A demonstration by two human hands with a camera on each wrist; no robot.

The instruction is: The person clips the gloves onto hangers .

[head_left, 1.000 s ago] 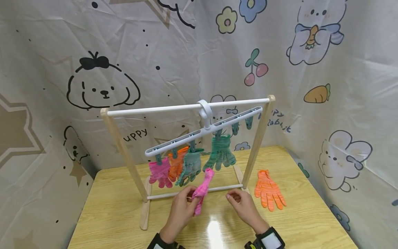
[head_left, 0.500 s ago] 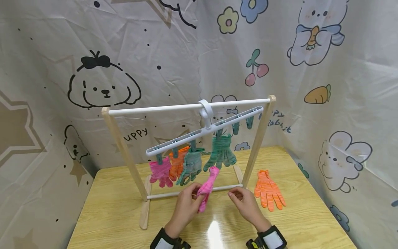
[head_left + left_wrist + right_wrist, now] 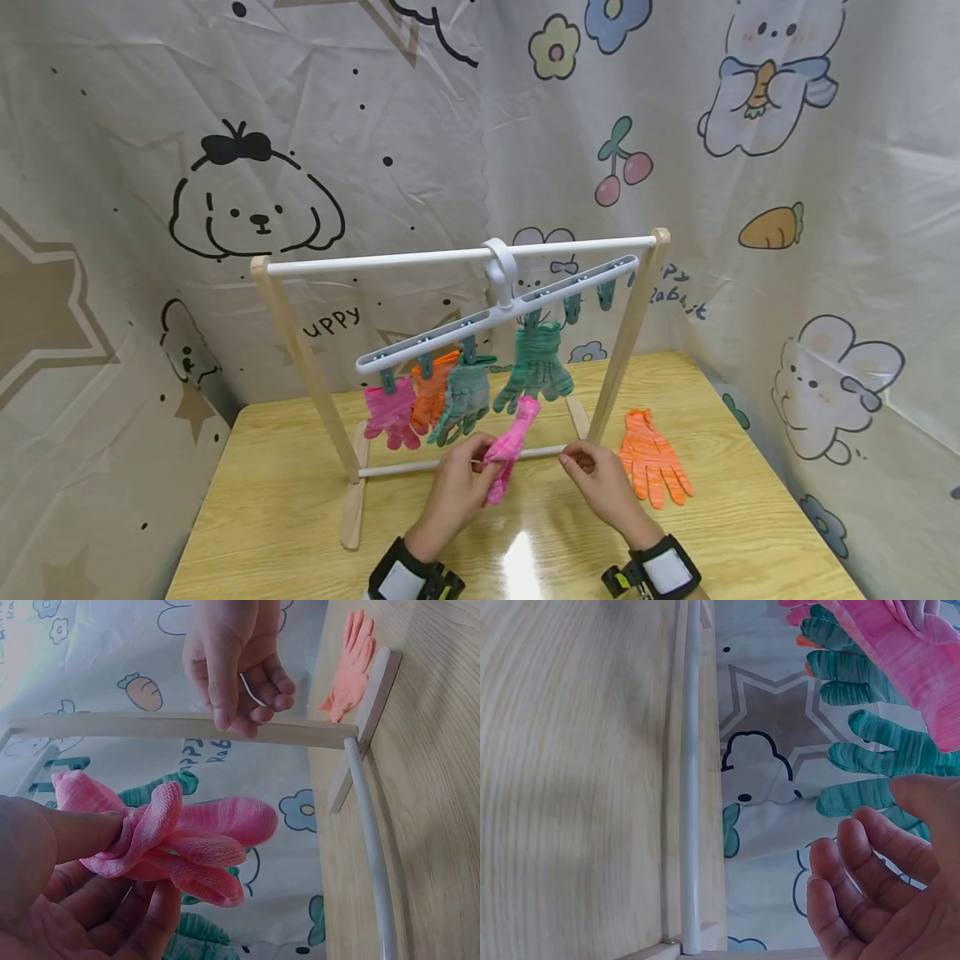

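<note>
My left hand (image 3: pixel 457 490) pinches a pink knit glove (image 3: pixel 512 446) between thumb and fingers, in front of the rack. In the left wrist view that glove (image 3: pixel 217 821) is bunched at the thumb, its fingers pointing away. To the right, my right hand (image 3: pixel 602 486) holds nothing; its fingers (image 3: pixel 847 862) are loosely bent. Above both hands a white clip hanger (image 3: pixel 480 323) hangs slanted. Clipped to it are a pink glove (image 3: pixel 392 412), an orange glove (image 3: pixel 432 392), a grey-green glove (image 3: pixel 466 398) and a green glove (image 3: pixel 538 362).
Two clips (image 3: pixel 573 308) at the hanger's right end hold nothing. The wooden rack (image 3: pixel 300 367) has a white top rod (image 3: pixel 390 261) and a low crossbar (image 3: pixel 397 470). An orange glove (image 3: pixel 652 458) lies flat on the table (image 3: pixel 262 500), right of the rack. Printed cloth (image 3: pixel 420 108) surrounds the table.
My left hand has carried the pink glove a little up and to the right. My right hand has shifted slightly the same way. The hanging gloves look unchanged.
</note>
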